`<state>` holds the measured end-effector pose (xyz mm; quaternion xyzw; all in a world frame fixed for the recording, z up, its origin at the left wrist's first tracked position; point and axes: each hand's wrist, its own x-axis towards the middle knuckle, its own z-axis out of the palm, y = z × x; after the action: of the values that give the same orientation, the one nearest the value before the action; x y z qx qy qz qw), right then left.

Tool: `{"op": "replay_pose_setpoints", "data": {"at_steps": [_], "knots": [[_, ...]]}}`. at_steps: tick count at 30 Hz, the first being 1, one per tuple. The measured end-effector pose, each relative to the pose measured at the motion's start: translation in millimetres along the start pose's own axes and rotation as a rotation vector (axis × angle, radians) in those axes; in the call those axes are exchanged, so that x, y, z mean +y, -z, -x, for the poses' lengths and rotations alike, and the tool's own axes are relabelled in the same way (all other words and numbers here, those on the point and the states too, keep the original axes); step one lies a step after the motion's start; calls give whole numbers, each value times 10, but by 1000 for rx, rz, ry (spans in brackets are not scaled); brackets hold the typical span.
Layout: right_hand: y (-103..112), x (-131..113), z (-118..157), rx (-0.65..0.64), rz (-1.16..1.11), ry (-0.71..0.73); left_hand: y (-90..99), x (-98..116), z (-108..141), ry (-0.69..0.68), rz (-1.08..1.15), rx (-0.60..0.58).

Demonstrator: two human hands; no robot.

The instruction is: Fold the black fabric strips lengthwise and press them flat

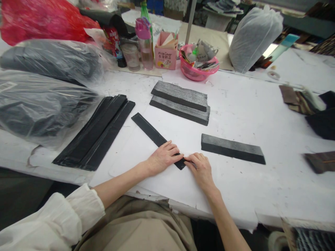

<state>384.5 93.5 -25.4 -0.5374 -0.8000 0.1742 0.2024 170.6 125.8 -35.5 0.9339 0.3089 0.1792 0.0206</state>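
From here I get fairly bright, diffuse light, soft faint shadows, glare on the plastic bags (44,104). Wide-lens bending near the frame edges; right-edge scraps (320,162) smeared, background soft. I can't see the light source.

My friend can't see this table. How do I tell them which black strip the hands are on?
On the big white table, look near the edge by the person's lap. A narrow black strip slants there, its near end under the left hand and right hand. Unlike the two-tone grey-and-black strips, it looks black all over.
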Motion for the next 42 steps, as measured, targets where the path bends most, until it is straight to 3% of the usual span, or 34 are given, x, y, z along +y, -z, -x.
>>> {"op": "replay_pose_setpoints", "data": {"at_steps": [7, 23, 37, 42], "knots": [[-15, 5, 26, 21, -19, -30, 39, 15, -5, -2, 26, -38], [14, 43, 91, 29, -18, -4, 56, 27, -12, -25, 14, -1], [48, -1, 236, 50, 226, 65, 55, 17, -9, -55, 1, -4], [31, -71, 247, 144, 144, 3, 43, 24, -12, -57, 14, 42]]}}
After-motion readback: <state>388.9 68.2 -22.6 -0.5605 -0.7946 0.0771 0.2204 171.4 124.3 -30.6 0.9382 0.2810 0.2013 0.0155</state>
